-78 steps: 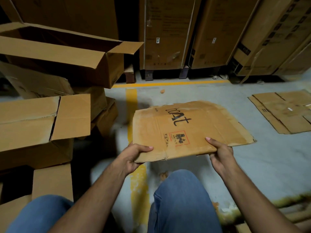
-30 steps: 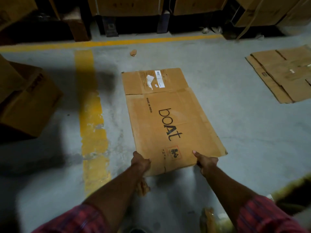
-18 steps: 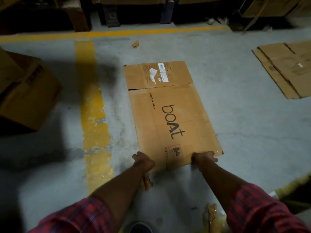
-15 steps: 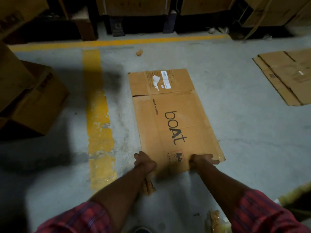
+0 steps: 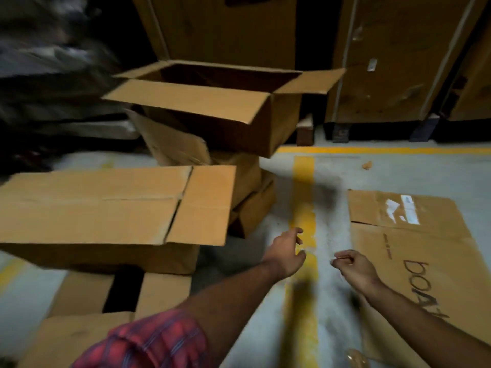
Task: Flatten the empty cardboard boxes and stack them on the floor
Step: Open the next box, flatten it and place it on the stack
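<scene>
- Flattened brown cardboard box [image 5: 414, 261]: flat on grey concrete floor [image 5: 332, 235].
- Left hand [image 5: 287, 254]: empty, fingers loosely spread.
- Right hand [image 5: 354, 266]: empty, fingers curled.

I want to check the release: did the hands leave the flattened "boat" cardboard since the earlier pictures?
Yes. Both hands are off the flattened cardboard, which lies on the floor. The left hand now reaches past the yellow floor line toward the boxes; the right hand hovers beside it, empty.

One flattened box [image 5: 414, 251] lies on the floor; left of it, five unflattened boxes [image 5: 202, 102] are piled; two hands [image 5: 285, 254] show.
</scene>
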